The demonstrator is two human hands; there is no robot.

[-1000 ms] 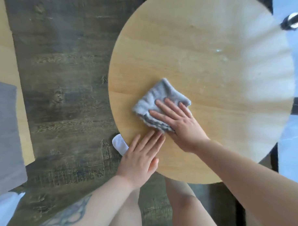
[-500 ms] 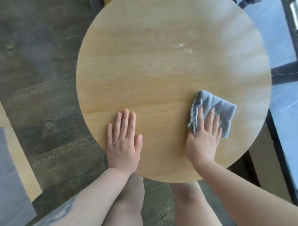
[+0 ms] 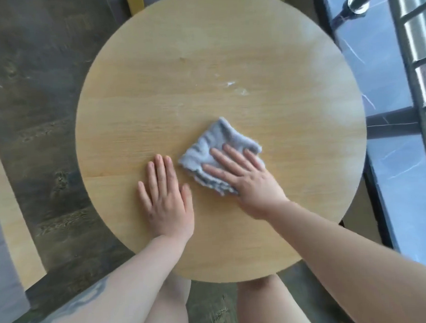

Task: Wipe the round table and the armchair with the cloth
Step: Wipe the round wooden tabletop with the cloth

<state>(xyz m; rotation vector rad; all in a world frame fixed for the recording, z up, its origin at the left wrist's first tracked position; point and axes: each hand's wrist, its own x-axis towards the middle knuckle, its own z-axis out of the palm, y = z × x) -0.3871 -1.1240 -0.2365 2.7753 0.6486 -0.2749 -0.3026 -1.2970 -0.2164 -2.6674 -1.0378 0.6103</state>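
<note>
On the round table (image 3: pixel 155 74), near centre and a bit toward the person's side, lay the cloth (image 3: pixel 206 149), grey, folded and rumpled, flat on the wood. Right hand (image 3: pixel 246 177) pressed down on the cloth's near-right part, fingers straight and spread, palm partly off the cloth onto the tabletop. Left hand (image 3: pixel 166 199) lay flat on bare wood just beside the cloth, to its left, fingers straight and together, holding nothing; thumb close to the cloth's near edge, contact not clear. Hands close but apart. Whitish smears (image 3: pixel 231 87) marked the tabletop beyond the cloth, twd the far right. Tabletop was light wood, w/ visible grain. Person's bare knees showed under the near rim. Dark plank floor (image 3: pixel 36 119) lay to the left of the table. Metal railing (image 3: pixel 418 57) and dark frame ran along the right side. Grey upholstered piece (image 3: pixel 2 241) w/ light wood edge sat at far left, mostly cut off; could not tell whether it was the armchair.
</note>
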